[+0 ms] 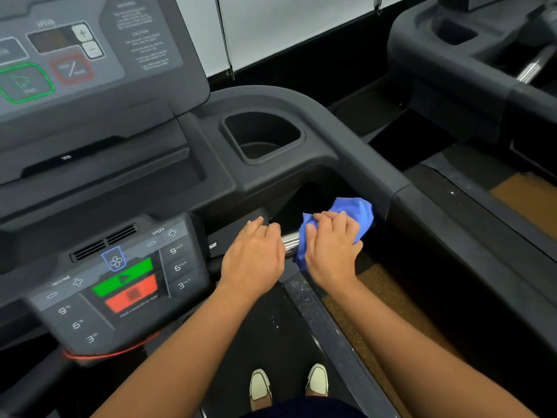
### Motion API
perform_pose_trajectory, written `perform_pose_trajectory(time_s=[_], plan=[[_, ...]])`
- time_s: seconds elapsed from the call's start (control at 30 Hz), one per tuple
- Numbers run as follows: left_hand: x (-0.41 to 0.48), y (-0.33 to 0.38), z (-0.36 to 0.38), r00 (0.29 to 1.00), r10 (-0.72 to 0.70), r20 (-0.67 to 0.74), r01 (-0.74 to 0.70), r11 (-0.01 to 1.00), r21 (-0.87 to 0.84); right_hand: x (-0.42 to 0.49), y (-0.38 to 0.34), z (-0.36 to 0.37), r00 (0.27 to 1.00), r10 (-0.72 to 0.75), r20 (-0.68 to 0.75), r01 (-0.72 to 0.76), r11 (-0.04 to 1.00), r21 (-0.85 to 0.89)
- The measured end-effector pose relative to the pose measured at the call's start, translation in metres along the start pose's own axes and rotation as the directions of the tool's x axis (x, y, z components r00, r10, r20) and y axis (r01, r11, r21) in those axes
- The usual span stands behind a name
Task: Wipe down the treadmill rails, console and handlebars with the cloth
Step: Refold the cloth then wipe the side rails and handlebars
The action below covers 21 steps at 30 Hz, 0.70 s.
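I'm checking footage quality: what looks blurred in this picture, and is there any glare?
Head view: motion blur smears the lower control panel and the upper console, whose small print is unreadable; left hand, right hand and blue cloth look sharper; a bright glint sits on the chrome handlebar.

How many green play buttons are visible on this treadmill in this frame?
2. A green-outlined play button sits on the upper console, far left; a solid green play button sits on the lower control panel. Others may lie beyond the left edge.

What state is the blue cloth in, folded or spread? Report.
Bunched, crumpled: the blue cloth wraps the chrome handlebar under the right hand.
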State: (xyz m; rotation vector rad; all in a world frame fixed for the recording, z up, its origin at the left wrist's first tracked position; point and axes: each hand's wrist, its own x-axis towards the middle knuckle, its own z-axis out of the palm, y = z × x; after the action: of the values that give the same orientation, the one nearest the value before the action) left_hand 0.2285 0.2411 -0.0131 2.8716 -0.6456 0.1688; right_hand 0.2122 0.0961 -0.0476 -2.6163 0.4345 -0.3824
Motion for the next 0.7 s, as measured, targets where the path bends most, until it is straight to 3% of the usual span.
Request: perform_pose_trajectory(time_s=[0.1, 0.27, 0.37, 0.43, 0.53, 0.63, 0.7], plan=[[0.001, -0.001, 0.0, 1.0, 0.012, 0.003, -0.012, 1.0, -0.001, 0.002, 0.008, -0.01, 0.993, -0.115, 0.035, 0.118, 0.984, -0.136], [0.0, 0.0, -0.002, 1.0, 0.007, -0.016, -0.007, 1.0, -0.013, 0.01, 0.004, -0.009, 0.997, -0.019, 0.08, 0.027, 0.994, -0.102], [0.002, 0.0, -0.004, 1.0, 0.001, 0.021, 0.0, 1.0, -0.029, 0.007, -0.006, -0.013, 0.985, -0.127, 0.118, 0.15, 0.967, -0.207], [0.004, 0.0, -0.006, 0.999, -0.011, 0.041, 0.013, 0.998, -0.054, 0.008, -0.008, -0.016, 0.96, -0.193, 0.204, 0.221, 0.967, -0.124], [0.005, 0.001, -0.01, 0.996, -0.042, 0.077, 0.049, 0.994, -0.101, 0.014, -0.012, -0.02, 0.916, -0.263, 0.302, 0.233, 0.964, 0.132], [0.008, 0.001, -0.016, 0.989, -0.065, 0.136, 0.086, 0.984, -0.159, 0.021, -0.016, -0.038, 0.947, -0.202, 0.251, 0.08, 0.902, 0.423], [0.009, 0.002, -0.021, 0.98, -0.077, 0.186, 0.123, 0.959, -0.254, 0.022, -0.021, -0.056, 0.96, -0.178, 0.215, 0.046, 0.861, 0.506]])
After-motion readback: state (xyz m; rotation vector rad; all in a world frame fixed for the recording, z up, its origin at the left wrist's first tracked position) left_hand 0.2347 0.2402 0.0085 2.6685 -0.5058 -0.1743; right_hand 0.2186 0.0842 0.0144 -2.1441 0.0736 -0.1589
